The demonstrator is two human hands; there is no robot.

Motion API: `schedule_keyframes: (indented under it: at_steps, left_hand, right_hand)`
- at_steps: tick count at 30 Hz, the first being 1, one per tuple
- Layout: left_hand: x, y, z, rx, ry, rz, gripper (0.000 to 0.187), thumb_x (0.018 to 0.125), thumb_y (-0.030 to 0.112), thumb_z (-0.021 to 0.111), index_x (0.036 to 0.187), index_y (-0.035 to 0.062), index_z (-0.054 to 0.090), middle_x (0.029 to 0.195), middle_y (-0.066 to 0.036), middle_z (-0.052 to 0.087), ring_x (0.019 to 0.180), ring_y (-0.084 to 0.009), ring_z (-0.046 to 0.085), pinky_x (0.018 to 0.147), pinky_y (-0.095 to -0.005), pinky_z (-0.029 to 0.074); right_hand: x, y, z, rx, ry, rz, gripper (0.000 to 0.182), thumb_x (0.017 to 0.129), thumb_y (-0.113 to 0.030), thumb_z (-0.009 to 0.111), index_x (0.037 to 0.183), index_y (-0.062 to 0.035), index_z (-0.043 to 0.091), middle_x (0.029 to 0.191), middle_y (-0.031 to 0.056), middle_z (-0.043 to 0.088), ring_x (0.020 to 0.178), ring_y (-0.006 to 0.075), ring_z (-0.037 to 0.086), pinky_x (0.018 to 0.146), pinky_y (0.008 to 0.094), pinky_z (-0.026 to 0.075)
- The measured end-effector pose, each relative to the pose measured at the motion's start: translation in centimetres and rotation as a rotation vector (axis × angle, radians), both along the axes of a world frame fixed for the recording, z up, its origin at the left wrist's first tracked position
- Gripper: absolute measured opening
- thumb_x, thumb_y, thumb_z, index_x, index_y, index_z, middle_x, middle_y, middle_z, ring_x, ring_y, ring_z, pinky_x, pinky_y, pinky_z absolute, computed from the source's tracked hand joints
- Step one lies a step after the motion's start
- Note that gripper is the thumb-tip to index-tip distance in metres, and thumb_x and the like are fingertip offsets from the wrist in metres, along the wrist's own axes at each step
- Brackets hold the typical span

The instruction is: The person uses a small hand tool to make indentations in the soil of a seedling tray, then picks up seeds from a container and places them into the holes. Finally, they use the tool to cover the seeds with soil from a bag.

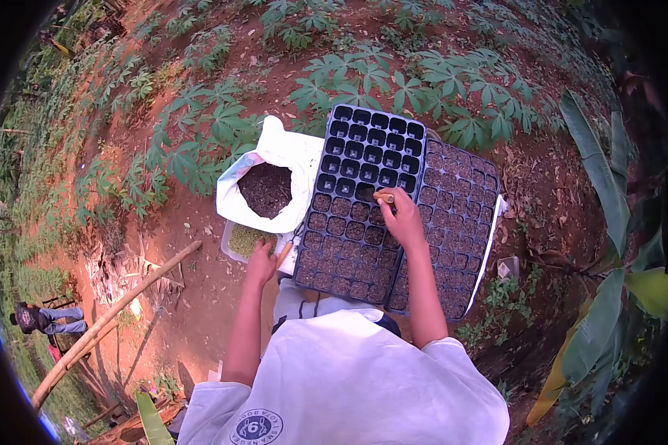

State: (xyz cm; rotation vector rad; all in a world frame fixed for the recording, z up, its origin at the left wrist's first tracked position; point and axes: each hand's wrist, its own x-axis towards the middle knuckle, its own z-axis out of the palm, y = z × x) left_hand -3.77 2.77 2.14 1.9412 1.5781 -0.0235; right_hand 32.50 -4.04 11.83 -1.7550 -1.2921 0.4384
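My right hand (404, 219) is closed around a small wooden-handled tool (383, 197); its working end is too dark to make out. It is over the middle of a black seedling tray (303, 280), whose near cells hold dark soil and whose far cells look bare. At the left, my left hand (261, 262) reaches with fingers stretched into a clear plastic tub (228, 249) of yellow-green granules (246, 239). The fingertips touch the granules and are partly hidden. Beside this hand lies another wooden-handled tool (283, 255).
A white sack (280, 151) with dark soil (266, 191) stands open behind the tub. A second seedling tray (453, 222), filled with soil, is at the right. Leafy plants (364, 78) grow beyond. A wooden pole (130, 293) slants at the left, with another person (44, 319) farther off.
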Motion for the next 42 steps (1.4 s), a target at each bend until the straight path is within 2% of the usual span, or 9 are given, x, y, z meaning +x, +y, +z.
schedule_keyframes:
  at_steps: [8, 10, 14, 20, 27, 29, 33, 39, 42]
  left_hand:
    - [-0.1, 0.1, -0.1, 0.002, -0.029, 0.011, 0.049, 0.080, 0.011, 0.061, 0.129, 0.0079, 0.051, 0.139, -0.023, 0.038, 0.124, -0.0381, 0.043, 0.102, -0.0410, 0.038]
    - [-0.2, 0.2, -0.1, -0.002, -0.036, 0.020, 0.049, 0.080, 0.010, 0.061, 0.128, 0.0078, 0.051, 0.139, -0.023, 0.038, 0.124, -0.0382, 0.043, 0.102, -0.0409, 0.038]
    - [-0.1, 0.0, 0.4, 0.013, -0.037, 0.008, 0.049, 0.080, 0.011, 0.061, 0.128, 0.0079, 0.052, 0.138, -0.024, 0.039, 0.124, -0.0380, 0.043, 0.102, -0.0406, 0.038]
    - [-0.3, 0.0, -0.2, 0.007, -0.027, 0.019, 0.048, 0.081, 0.015, 0.060, 0.128, 0.0081, 0.052, 0.140, -0.021, 0.037, 0.123, -0.0366, 0.044, 0.101, -0.0406, 0.038]
    - [-0.4, 0.2, 0.6, -0.025, -0.019, 0.038, 0.049, 0.082, 0.017, 0.060, 0.129, 0.0076, 0.050, 0.141, -0.020, 0.037, 0.123, -0.0360, 0.044, 0.101, -0.0403, 0.038]
    - [-1.0, 0.4, -0.4, 0.020, -0.091, 0.034, 0.046, 0.084, 0.020, 0.060, 0.127, 0.0054, 0.051, 0.138, -0.020, 0.040, 0.123, -0.0357, 0.044, 0.101, -0.0399, 0.038]
    - [-1.7, 0.9, 1.8, -0.027, -0.220, 0.112, 0.043, 0.086, 0.021, 0.060, 0.124, 0.0027, 0.052, 0.135, -0.021, 0.044, 0.123, -0.0356, 0.044, 0.101, -0.0392, 0.039]
    - [-5.5, 4.8, 3.4, -0.161, -0.482, 0.227, 0.040, 0.086, 0.017, 0.060, 0.121, 0.0000, 0.052, 0.125, -0.020, 0.054, 0.118, -0.0316, 0.051, 0.099, -0.0365, 0.040]
    - [-7.8, 7.6, 2.9, -0.131, -0.665, 0.325, 0.036, 0.088, 0.015, 0.059, 0.120, 0.0006, 0.052, 0.116, -0.017, 0.060, 0.108, -0.0229, 0.057, 0.092, -0.0340, 0.044]
  right_hand:
    - [-0.2, 0.5, 0.2, -0.019, 0.046, -0.023, 0.014, 0.085, -0.010, 0.059, 0.097, -0.0032, 0.059, 0.087, 0.0126, 0.060, 0.080, 0.0320, 0.060, 0.069, 0.0359, 0.047]
    - [-0.1, 0.6, -0.4, -0.034, -0.007, -0.003, 0.014, 0.087, -0.011, 0.058, 0.098, -0.0026, 0.060, 0.089, 0.0106, 0.060, 0.078, 0.0255, 0.061, 0.069, 0.0314, 0.047]
    - [-0.3, 0.8, -0.2, -0.020, 0.012, 0.002, 0.014, 0.085, -0.010, 0.059, 0.097, -0.0033, 0.059, 0.087, 0.0119, 0.060, 0.078, 0.0302, 0.060, 0.067, 0.0349, 0.047]
    - [0.0, 0.9, 1.3, -0.012, 0.065, -0.078, 0.012, 0.084, -0.008, 0.060, 0.094, -0.0027, 0.060, 0.084, 0.0099, 0.060, 0.070, 0.0227, 0.061, 0.065, 0.0308, 0.047]
    - [-2.4, 0.3, 2.5, 0.021, 0.188, -0.112, 0.014, 0.085, -0.007, 0.059, 0.098, -0.0010, 0.061, 0.084, 0.0058, 0.060, 0.072, 0.0122, 0.058, 0.064, 0.0258, 0.045]
    - [-3.8, 0.0, 1.1, 0.038, 0.382, -0.074, 0.015, 0.089, -0.006, 0.057, 0.103, -0.0014, 0.060, 0.084, 0.0013, 0.059, 0.072, 0.0067, 0.054, 0.065, 0.0212, 0.045]
    - [-8.3, 0.1, 2.3, 0.017, 0.693, -0.010, 0.020, 0.092, -0.013, 0.054, 0.107, -0.0009, 0.060, 0.089, 0.0034, 0.061, 0.075, 0.0085, 0.058, 0.068, 0.0219, 0.047]
    - [-14.2, 1.7, 1.4, -0.070, 0.578, -0.028, 0.026, 0.090, -0.008, 0.056, 0.114, 0.0002, 0.059, 0.097, 0.0085, 0.063, 0.081, 0.0117, 0.061, 0.074, 0.0254, 0.050]
    - [-16.9, 3.5, 0.9, -0.120, 0.427, -0.014, 0.028, 0.088, -0.008, 0.058, 0.115, -0.0008, 0.059, 0.099, 0.0090, 0.064, 0.082, 0.0117, 0.061, 0.073, 0.0251, 0.049]
